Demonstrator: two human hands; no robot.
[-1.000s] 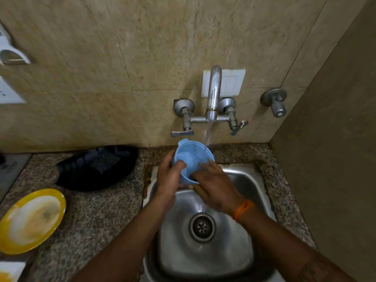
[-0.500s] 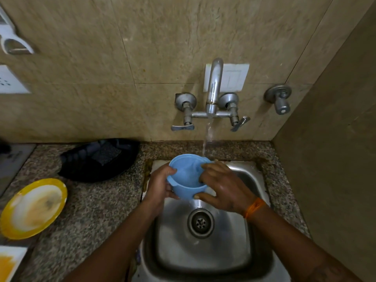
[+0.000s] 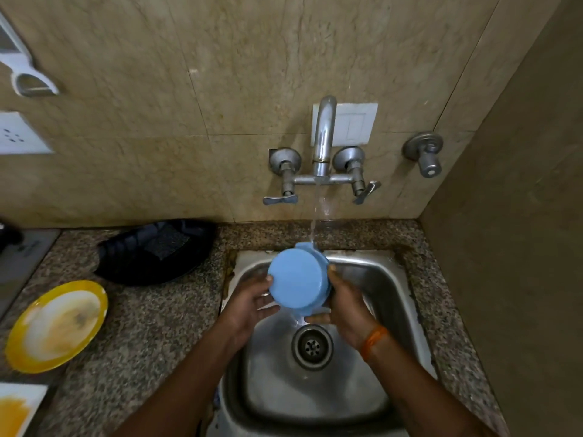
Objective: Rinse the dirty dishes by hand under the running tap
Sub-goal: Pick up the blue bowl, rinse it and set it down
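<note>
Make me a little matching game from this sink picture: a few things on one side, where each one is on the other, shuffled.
Things:
1. blue bowl
2. yellow plate
3. black tray
4. drain

Places:
A. in the floor of the sink
B. on the counter against the wall
C. held in both hands under the tap
D. on the counter near the left edge

Pairs: 1-C, 2-D, 3-B, 4-A

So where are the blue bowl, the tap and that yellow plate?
blue bowl (image 3: 295, 280): head view, on its flat underside, turned toward the camera.
tap (image 3: 322, 134): head view, on the upright steel spout.
yellow plate (image 3: 56, 326): head view, on its stained middle.
</note>
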